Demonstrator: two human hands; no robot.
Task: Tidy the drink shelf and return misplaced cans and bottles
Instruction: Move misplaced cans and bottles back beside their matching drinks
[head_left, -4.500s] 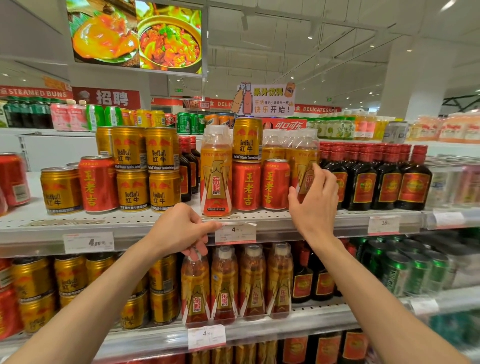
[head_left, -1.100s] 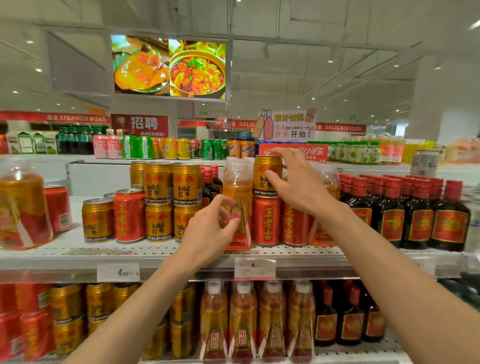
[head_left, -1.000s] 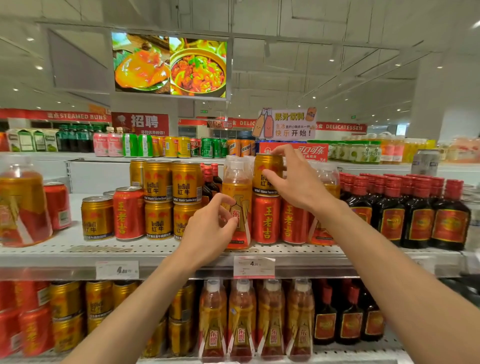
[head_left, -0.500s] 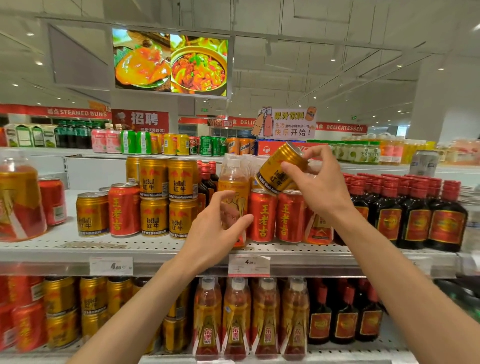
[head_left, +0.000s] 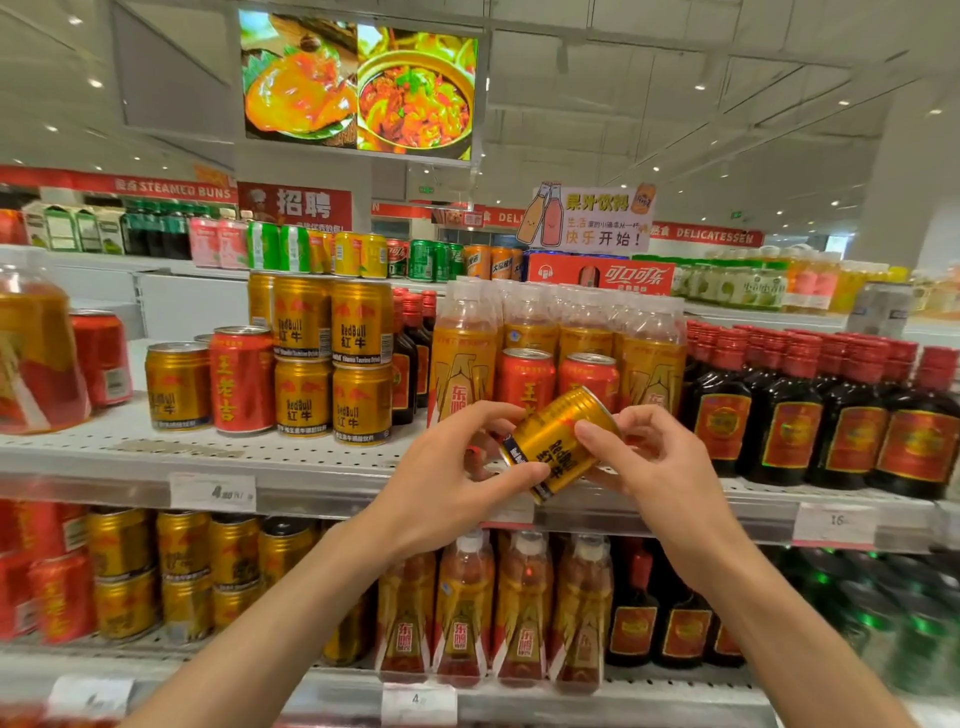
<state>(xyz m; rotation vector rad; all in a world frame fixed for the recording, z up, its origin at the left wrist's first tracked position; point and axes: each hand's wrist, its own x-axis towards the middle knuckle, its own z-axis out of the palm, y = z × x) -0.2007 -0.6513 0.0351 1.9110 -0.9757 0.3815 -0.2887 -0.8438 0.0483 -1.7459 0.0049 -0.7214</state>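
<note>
A gold Red Bull can (head_left: 553, 446) lies tilted on its side in the air in front of the middle shelf (head_left: 311, 457). My left hand (head_left: 452, 478) grips its lower end and my right hand (head_left: 644, 457) holds its upper end. Behind it stand two red cans (head_left: 524, 379) with tall orange bottles (head_left: 460, 358) around them. Stacked gold Red Bull cans (head_left: 332, 358) stand to the left, with one red can (head_left: 240, 379) and a single gold can (head_left: 176, 384) beside them.
Dark bottles with red caps (head_left: 789, 410) fill the shelf's right side. The lower shelf holds gold cans (head_left: 182, 566), orange bottles (head_left: 493, 608) and dark bottles (head_left: 675, 623). A large bottle (head_left: 31, 353) and a red can (head_left: 101, 356) stand far left. Price tags (head_left: 213, 491) line the shelf edge.
My right hand has brought the gold can down from above the red cans to in front of the shelf edge. My left hand has left the orange bottle and taken the can's lower end.
</note>
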